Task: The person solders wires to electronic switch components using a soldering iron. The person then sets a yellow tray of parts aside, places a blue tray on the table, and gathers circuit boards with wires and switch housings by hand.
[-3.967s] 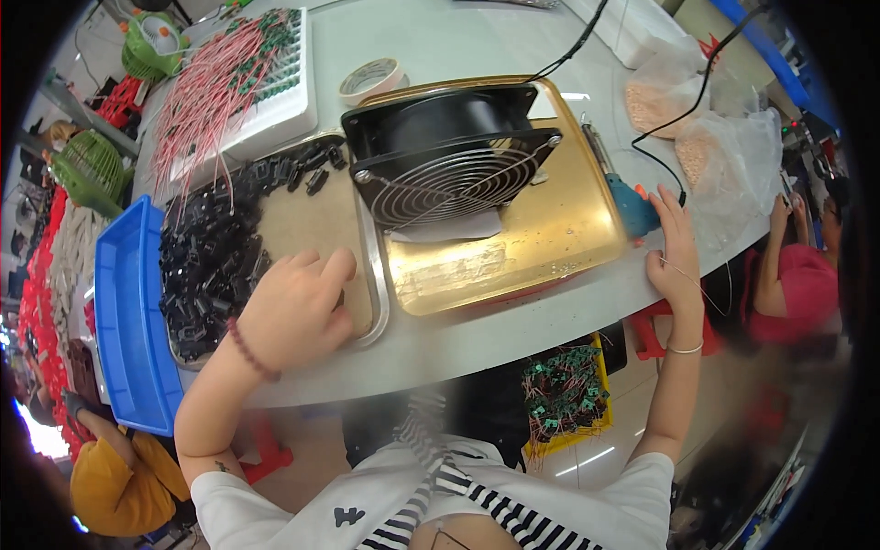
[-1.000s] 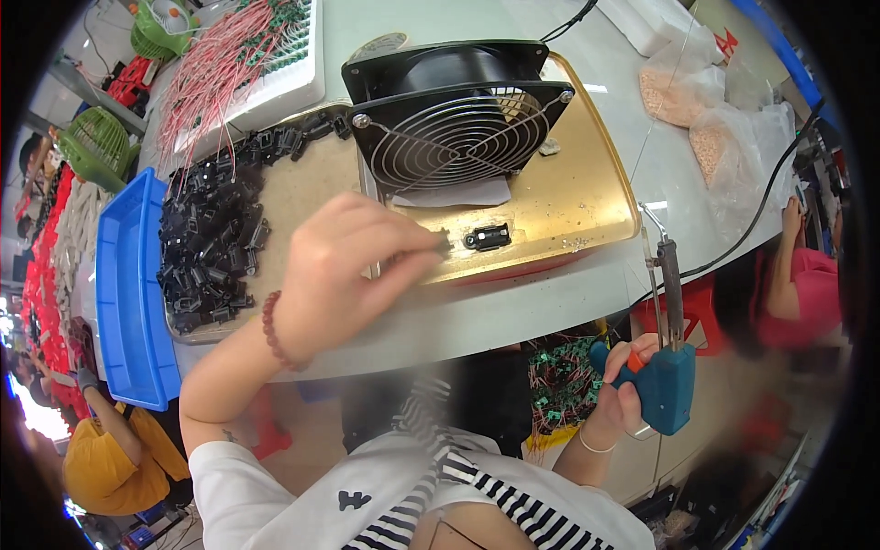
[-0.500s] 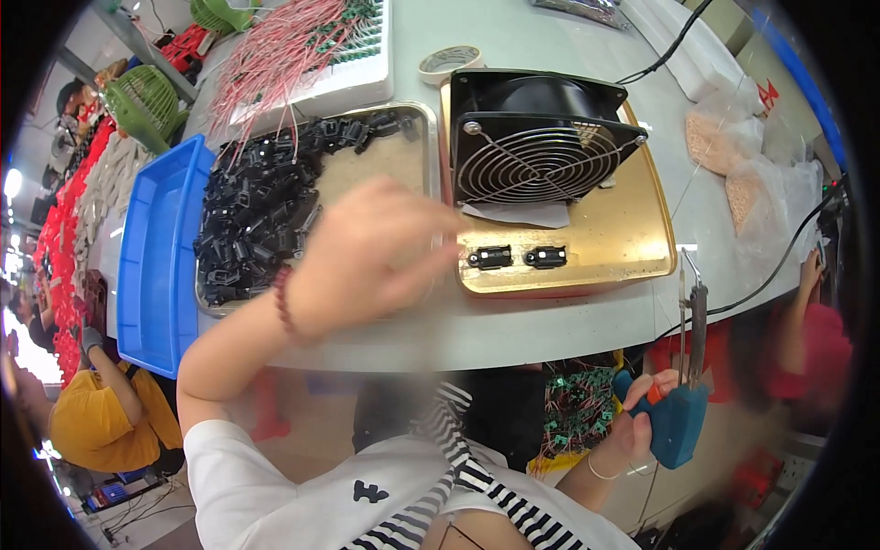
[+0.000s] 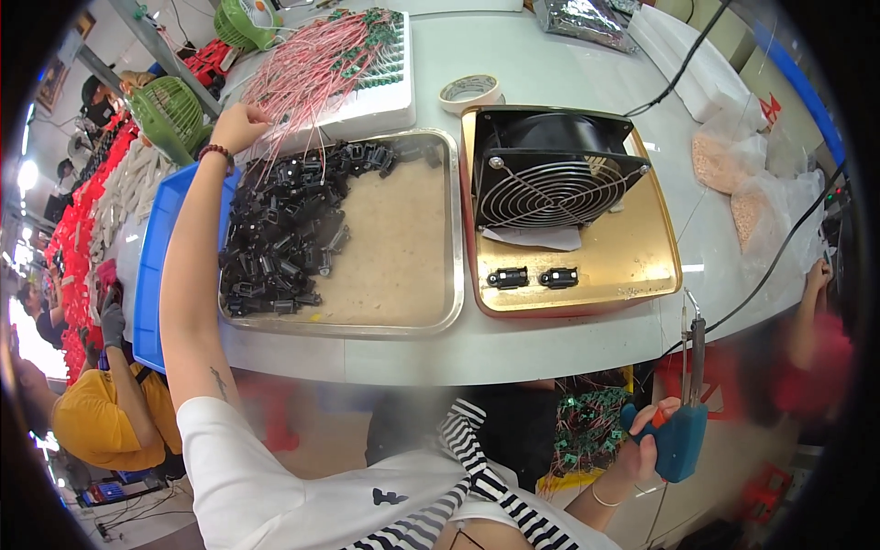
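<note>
My left hand [image 4: 241, 128] reaches to the far left, its fingertips pinched at the loose ends of a bundle of red wires [image 4: 298, 78]. The wires run to small green circuit boards [image 4: 371, 32] standing in a white foam tray [image 4: 371, 115]. My right hand [image 4: 649, 440] is wrapped round the handle of a blue soldering gun [image 4: 680, 431], whose metal tip points up near the table edge. Two small black plastic housings [image 4: 508, 278] lie side by side on an upturned gold tin [image 4: 623, 275]. Many more black housings [image 4: 275, 229] fill the left part of a metal tray [image 4: 456, 247].
A black fan [image 4: 555, 179] with a wire guard stands on the gold tin, paper beneath it. Behind is a roll of tape [image 4: 470, 92]. A blue bin [image 4: 151, 302] sits left of the metal tray. Bags of beige pellets [image 4: 715, 160] and a black cable lie at right.
My left hand has moved from above the metal tray, by the gold tin, far left to the wire ends. The view has shifted slightly; my right hand still holds the soldering gun.
</note>
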`<state>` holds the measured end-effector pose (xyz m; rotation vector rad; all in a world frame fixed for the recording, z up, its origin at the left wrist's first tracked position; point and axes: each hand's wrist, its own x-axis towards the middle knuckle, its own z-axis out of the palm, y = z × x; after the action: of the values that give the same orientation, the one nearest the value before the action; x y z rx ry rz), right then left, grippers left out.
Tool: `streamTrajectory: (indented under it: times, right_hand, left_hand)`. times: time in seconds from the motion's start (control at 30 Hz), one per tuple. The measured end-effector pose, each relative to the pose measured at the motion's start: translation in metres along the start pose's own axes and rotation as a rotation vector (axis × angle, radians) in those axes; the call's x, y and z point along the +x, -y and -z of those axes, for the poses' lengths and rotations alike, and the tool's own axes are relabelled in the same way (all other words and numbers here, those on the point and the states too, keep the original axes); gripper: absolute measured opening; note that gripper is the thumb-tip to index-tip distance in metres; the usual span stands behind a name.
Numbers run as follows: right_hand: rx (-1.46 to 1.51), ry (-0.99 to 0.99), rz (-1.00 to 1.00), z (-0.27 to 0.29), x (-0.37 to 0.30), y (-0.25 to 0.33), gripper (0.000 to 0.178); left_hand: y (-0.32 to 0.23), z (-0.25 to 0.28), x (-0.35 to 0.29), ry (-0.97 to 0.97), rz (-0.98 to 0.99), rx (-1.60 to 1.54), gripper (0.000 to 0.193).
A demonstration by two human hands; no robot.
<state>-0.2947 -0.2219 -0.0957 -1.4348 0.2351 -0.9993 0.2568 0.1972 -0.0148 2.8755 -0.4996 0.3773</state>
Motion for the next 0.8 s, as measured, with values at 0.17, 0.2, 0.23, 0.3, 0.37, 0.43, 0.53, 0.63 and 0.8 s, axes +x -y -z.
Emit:
streamTrajectory:
  times: [0.17, 0.2, 0.23, 0.3, 0.37, 0.43, 0.53, 0.63, 0.8]
  right_hand:
    - [-0.012, -0.017, -0.023, -0.004, 0.002, -0.003, 0.044]
    - [-0.025, -0.007, -0.018, -0.003, 0.001, -0.003, 0.044]
    - [-0.039, 0.004, -0.014, -0.003, 0.001, -0.003, 0.045]
    - [-0.022, -0.001, -0.021, -0.006, 0.002, -0.003, 0.044]
    - [-0.004, -0.005, -0.027, -0.008, 0.002, -0.003, 0.044]
    - [0.007, -0.001, -0.025, -0.009, 0.004, -0.006, 0.044]
    - [0.017, 0.004, -0.030, -0.010, 0.005, -0.007, 0.044]
    - [0.019, 0.021, -0.021, -0.011, 0.006, -0.010, 0.045]
    - [0.012, 0.024, -0.018, -0.012, 0.006, -0.012, 0.047]
  left_hand:
    - [-0.022, 0.005, -0.001, -0.024, -0.010, 0.022, 0.016]
    - [-0.022, 0.004, -0.001, -0.025, -0.009, 0.022, 0.016]
    - [-0.020, 0.004, -0.001, 0.013, -0.011, 0.068, 0.017]
    - [-0.016, 0.001, 0.000, 0.050, -0.014, 0.116, 0.018]
    - [-0.011, -0.005, 0.003, -0.122, 0.032, 0.070, 0.020]
    - [-0.007, -0.007, 0.006, -0.109, -0.012, 0.086, 0.022]
    - [-0.005, -0.010, 0.008, -0.091, -0.021, 0.085, 0.024]
    - [-0.012, -0.014, 0.012, -0.053, 0.136, 0.078, 0.024]
    - [-0.047, -0.006, 0.011, 0.025, 0.364, 0.214, 0.029]
